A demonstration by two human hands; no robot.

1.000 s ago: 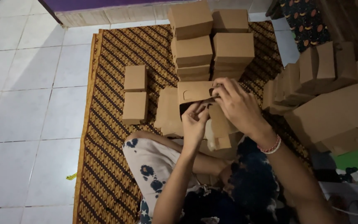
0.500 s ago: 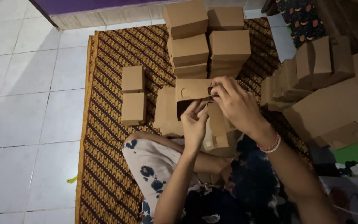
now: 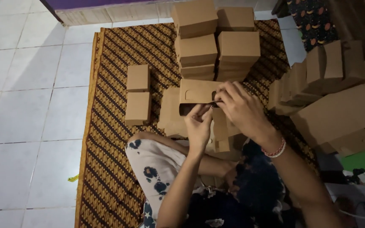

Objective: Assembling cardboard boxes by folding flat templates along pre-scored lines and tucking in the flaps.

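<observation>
I hold a part-folded brown cardboard box [image 3: 194, 93] in front of me over my lap. My left hand [image 3: 198, 126] grips its lower edge from below, thumb and fingers pinched on the card. My right hand [image 3: 241, 109] covers its right end, fingers pressing on a flap there. A beaded bracelet sits on my right wrist. Flat unfolded box blanks [image 3: 172, 110] lie under and behind the box on the mat.
Two stacks of finished brown boxes [image 3: 214, 40] stand beyond my hands. Two single boxes [image 3: 137, 93] lie to the left on the patterned brown mat [image 3: 106, 169]. A leaning row of flat box blanks [image 3: 317, 80] fills the right. White floor tiles [image 3: 26, 105] lie left.
The box has been lifted slightly and my right fingers have shifted along its right end; my left hand stays pinched on the lower edge. The view has tilted a little.
</observation>
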